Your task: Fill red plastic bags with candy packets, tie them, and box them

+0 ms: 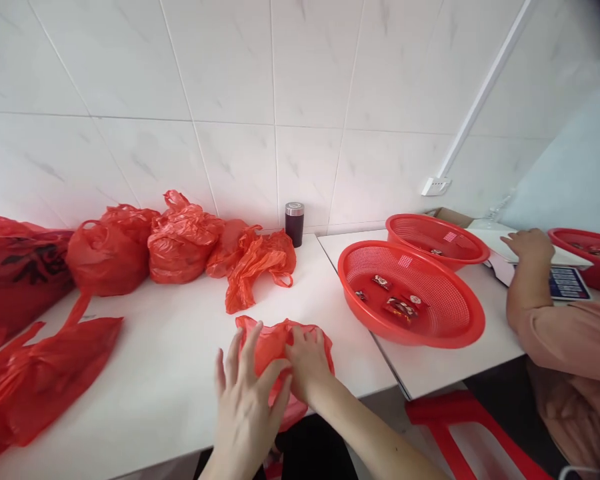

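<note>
A small red plastic bag [270, 343] lies at the front edge of the white table [180, 347]. My left hand [245, 400] rests on its near side with the fingers spread apart and the thumb against the bag. My right hand [307, 363] lies on top of the bag's right part, its fingers curled onto the plastic. What is inside the bag is hidden.
Several filled red bags [180, 243] line the tiled wall, with more at the left edge [25, 373]. A dark cup [295, 223] stands behind them. A red basket [410, 293] holds a few wrapped candies; another [437, 240] sits behind it. A co-worker's hand [530, 247] rests by a scale [567, 283]. A red stool [460, 427] stands below.
</note>
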{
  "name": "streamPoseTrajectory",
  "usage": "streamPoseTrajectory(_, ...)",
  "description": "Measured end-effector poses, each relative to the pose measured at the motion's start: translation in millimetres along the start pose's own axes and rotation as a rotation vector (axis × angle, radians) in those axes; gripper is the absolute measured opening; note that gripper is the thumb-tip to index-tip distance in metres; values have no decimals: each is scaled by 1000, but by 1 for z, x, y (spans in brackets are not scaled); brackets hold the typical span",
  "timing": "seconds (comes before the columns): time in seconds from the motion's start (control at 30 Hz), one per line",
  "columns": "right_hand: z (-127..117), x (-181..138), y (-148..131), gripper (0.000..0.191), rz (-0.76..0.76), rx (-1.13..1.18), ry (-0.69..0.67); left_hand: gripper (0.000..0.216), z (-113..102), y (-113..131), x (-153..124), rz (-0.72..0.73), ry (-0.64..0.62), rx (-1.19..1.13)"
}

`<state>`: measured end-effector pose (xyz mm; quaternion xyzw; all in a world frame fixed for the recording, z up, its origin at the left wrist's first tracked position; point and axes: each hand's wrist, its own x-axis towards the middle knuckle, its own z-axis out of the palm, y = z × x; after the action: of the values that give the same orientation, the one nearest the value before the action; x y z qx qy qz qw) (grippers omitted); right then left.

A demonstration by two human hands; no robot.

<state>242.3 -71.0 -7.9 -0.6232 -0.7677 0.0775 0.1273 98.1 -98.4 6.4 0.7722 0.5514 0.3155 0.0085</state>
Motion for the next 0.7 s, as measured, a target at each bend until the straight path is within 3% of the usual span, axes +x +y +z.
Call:
streamPoseTrajectory(0.07, 4, -2, 3, 33, -37, 20, 20, 23, 18, -5, 3, -45, -128, 205)
streamPoseTrajectory(0.17, 6, -8, 21, 49, -59, 10, 17, 27, 28, -48, 14, -178, -230, 428)
streamPoseTrajectory(0.27, -3, -11, 44, 57, -77, -62, -73, 25, 15, -91, 27, -323, -203, 520)
streamPoseTrajectory(0.33, -14, -10, 57, 59, -85, -107, -135, 28, 3, -102, 30, -352, -242, 494)
streamPoseTrajectory(0.43, -30, -5, 66, 70, -43, -146, -172, 39, -5, -94, 24, -229, -322, 388)
streamPoseTrajectory(0.53, -39, -3, 64, 73, -14, -122, -145, 39, 1, -76, 13, -11, -273, 226)
streamPoseTrajectory(0.63, -39, -4, 55, 56, -75, -26, -69, 40, 8, -64, 7, 137, -272, 75)
streamPoseTrajectory(0.7, -35, -7, 50, 39, -129, 66, -104, 39, 11, -62, 7, 106, -312, 21)
